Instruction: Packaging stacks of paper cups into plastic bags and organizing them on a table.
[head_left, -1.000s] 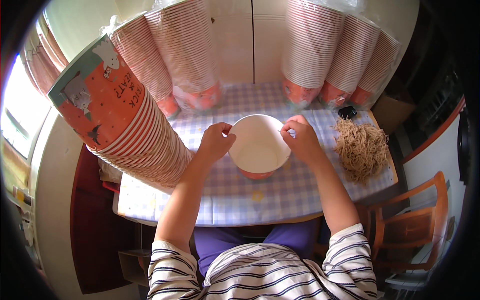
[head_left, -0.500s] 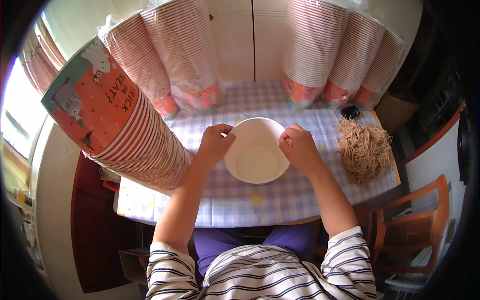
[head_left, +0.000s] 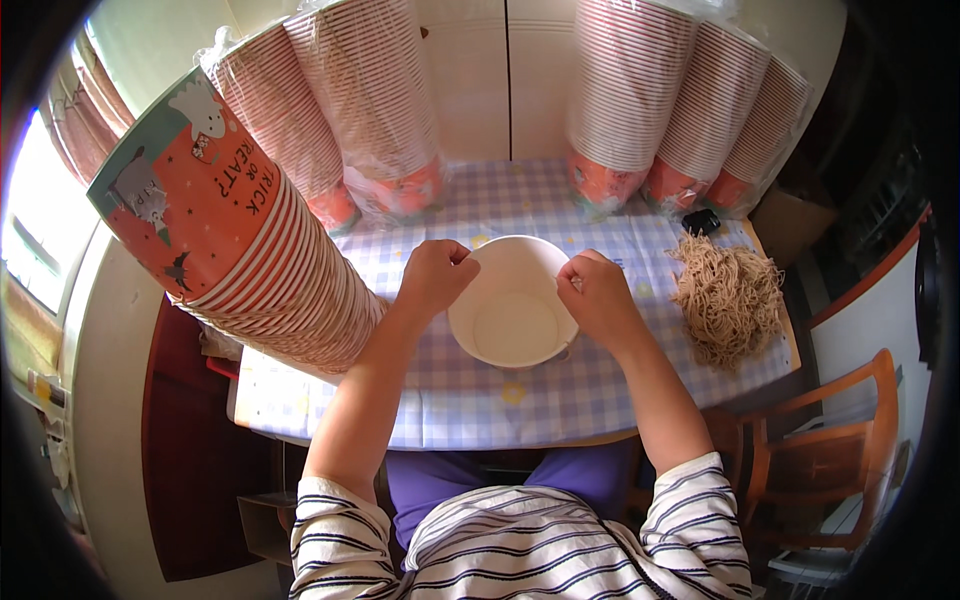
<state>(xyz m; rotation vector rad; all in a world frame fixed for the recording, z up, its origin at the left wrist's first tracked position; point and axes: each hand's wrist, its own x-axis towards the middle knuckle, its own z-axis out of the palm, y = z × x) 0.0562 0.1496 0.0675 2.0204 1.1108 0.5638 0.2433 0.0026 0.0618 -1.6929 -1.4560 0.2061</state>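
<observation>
A white-lined paper bucket [head_left: 515, 305] stands mouth-up on the checked tablecloth between my hands. My left hand [head_left: 437, 275] is closed at the bucket's left rim, thumb and fingers pressed together. Whatever those fingers hold is hidden. At the right rim, my right hand [head_left: 598, 292] is closed in a pinch, with a small pale bit like a cord end showing at its fingertips. To the left, a tall nested stack of orange printed paper buckets [head_left: 270, 240] leans outward, beige cords showing along its side. Farther right lies a tangled heap of beige cords [head_left: 728, 302].
Plastic-wrapped stacks of buckets stand at the back left [head_left: 365, 100] and back right [head_left: 635, 100] of the table. A small black object [head_left: 701, 222] lies behind the cord heap. A wooden chair [head_left: 825, 455] is at the lower right, and a curtained window is at the left.
My left hand has shifted slightly up and right along the bucket's left rim. The right hand and the bucket have hardly moved.
</observation>
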